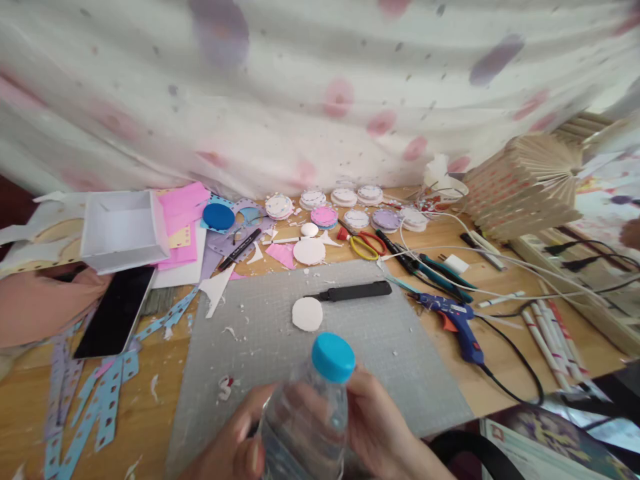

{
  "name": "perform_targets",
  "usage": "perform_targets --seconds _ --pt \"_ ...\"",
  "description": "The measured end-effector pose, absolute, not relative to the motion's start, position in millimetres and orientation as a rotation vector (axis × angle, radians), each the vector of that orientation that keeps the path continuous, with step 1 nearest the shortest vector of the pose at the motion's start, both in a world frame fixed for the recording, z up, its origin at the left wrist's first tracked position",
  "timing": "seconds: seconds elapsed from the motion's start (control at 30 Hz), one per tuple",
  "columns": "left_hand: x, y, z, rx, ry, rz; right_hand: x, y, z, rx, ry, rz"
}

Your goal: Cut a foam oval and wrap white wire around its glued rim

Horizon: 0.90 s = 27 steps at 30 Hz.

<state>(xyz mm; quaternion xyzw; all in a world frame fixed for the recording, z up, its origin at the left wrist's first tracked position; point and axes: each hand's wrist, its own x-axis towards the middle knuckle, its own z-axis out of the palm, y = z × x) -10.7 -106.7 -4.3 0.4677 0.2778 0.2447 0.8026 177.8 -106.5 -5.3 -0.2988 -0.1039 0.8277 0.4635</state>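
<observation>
A clear plastic bottle point(303, 427) with a bright blue screw cap point(333, 358) stands out at the bottom middle, tilted slightly right. My left hand point(246, 430) wraps its left side, thumb in front. My right hand point(373, 407) closes on the bottle from the right, its fingers partly hidden behind it. Both hands are over the near part of a grey cutting mat point(395, 373). Beyond the cap, a white paper disc point(307, 314) lies on the mat, just below a black craft knife point(356, 291).
Several decorated discs point(324, 216) line the back. A blue glue gun point(457, 320), pliers point(445, 277) and scissors point(367, 245) lie right, with cables crossing. Left are a white box point(125, 230), a phone point(117, 310) and paper strips point(107, 400). A patterned curtain point(300, 93) hangs behind.
</observation>
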Motion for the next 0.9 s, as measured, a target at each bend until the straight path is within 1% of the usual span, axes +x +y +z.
perform_targets --seconds 0.1,0.23,0.3,0.4,0.47,0.53,0.73,0.9 --pt "-22 -102 4 1.263 0.763 0.459 181 -89 -10 -0.851 -0.456 2.1" --pt "-14 -87 35 1.723 0.888 0.145 187 -58 -6 -0.83 -0.824 2.183" --pt "-5 -80 50 1.911 0.985 -0.011 190 -47 3 -0.874 -1.243 2.015" --pt "5 -72 62 2.083 1.111 -0.155 194 -40 22 -0.898 -1.777 1.525" --pt "9 -68 65 2.149 1.155 -0.182 197 -41 30 -0.894 -1.934 1.232" --pt "13 -64 64 2.195 1.204 -0.194 200 -46 31 -0.895 -1.972 1.067" --pt "20 -59 40 2.339 1.262 -0.195 213 -66 0 -0.895 -2.006 0.937" --pt "16 -61 17 2.358 1.233 -0.146 227 -79 -11 -0.812 -2.086 0.943"
